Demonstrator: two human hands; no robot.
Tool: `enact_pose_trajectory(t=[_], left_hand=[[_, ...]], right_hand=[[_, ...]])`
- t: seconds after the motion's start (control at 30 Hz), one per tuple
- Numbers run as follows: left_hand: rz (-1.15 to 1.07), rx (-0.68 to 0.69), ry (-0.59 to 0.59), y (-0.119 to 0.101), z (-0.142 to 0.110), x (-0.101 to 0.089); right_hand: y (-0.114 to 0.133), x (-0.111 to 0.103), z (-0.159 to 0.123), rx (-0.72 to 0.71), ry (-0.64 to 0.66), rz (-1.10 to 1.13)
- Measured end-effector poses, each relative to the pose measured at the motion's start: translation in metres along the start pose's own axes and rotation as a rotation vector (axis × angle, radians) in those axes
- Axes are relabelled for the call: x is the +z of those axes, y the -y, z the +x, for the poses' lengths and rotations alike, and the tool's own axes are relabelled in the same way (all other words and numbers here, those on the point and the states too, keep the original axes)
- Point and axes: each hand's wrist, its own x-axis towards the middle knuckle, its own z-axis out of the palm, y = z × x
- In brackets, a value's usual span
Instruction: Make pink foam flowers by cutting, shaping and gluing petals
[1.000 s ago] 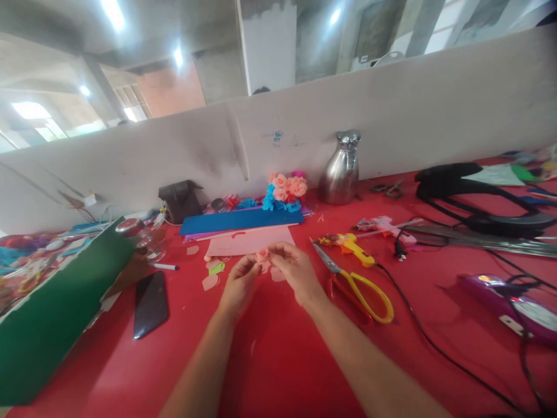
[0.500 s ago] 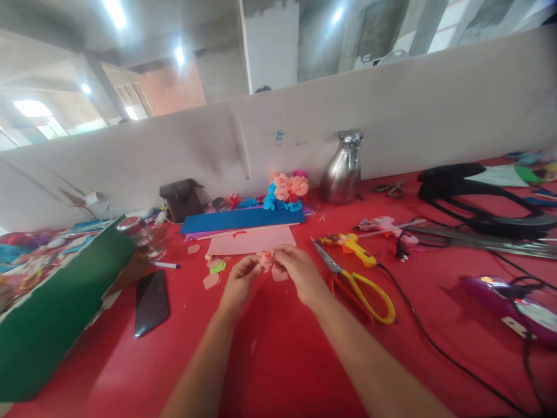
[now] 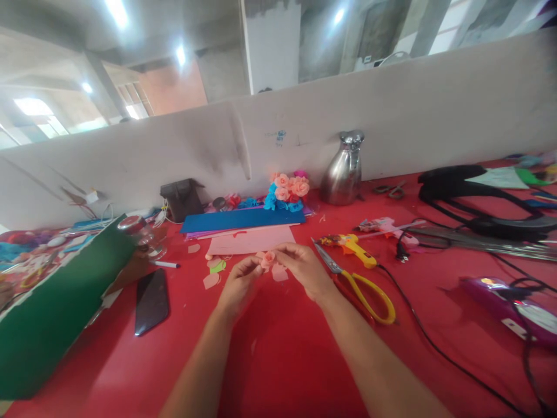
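Note:
A small peach paper flower [image 3: 268,259] is held over the red table between my two hands. My left hand [image 3: 241,281] pinches it from the left with thumb and fingertips. From the right, my right hand [image 3: 304,268] has its fingertips closed on the flower's edge. Just below the flower lies a cut pink petal [image 3: 279,273]. More petals [image 3: 212,281], pink with a green one, are scattered left of my left hand. A pink sheet [image 3: 252,241] lies behind both hands.
Right of my hands lie yellow-handled scissors [image 3: 361,287] and a yellow glue gun [image 3: 350,245] with a trailing cord. A phone [image 3: 151,302] and a green box [image 3: 65,307] are at left. Behind stand finished flowers [image 3: 289,188], a blue sheet [image 3: 241,221] and a steel jug [image 3: 343,168].
The fingers of my right hand have shifted slightly right on the flower, so more of its bloom shows. Otherwise the table looks the same.

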Motion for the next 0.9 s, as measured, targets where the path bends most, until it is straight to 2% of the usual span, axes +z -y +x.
enact_pose_trajectory(t=[0.17,0.3,0.43,0.6,0.73,0.9], left_hand=[[-0.027,0.005,0.023,-0.0004,0.0001,0.0003],[-0.006,0.002,0.030,-0.0016,-0.0003,0.0016],[-0.018,0.031,0.011,-0.0018,-0.0001,0.0026],[-0.015,0.065,-0.045,-0.0012,0.0015,0.0010],[0.007,0.073,-0.090,-0.0006,0.0026,-0.0002],[-0.038,0.072,-0.071,-0.0008,0.0027,0.0001]], right_hand=[[-0.0056,0.0044,-0.0002,0.073,-0.031,0.032],[-0.0082,0.0063,-0.0001,0.111,-0.016,0.145],[-0.0093,0.0067,0.0006,0.147,-0.020,0.250],[-0.0082,0.0084,0.0001,0.201,-0.070,0.255],[-0.0093,0.0088,-0.0002,0.179,-0.083,0.232],[-0.0108,0.0086,-0.0008,0.169,-0.067,0.263]])
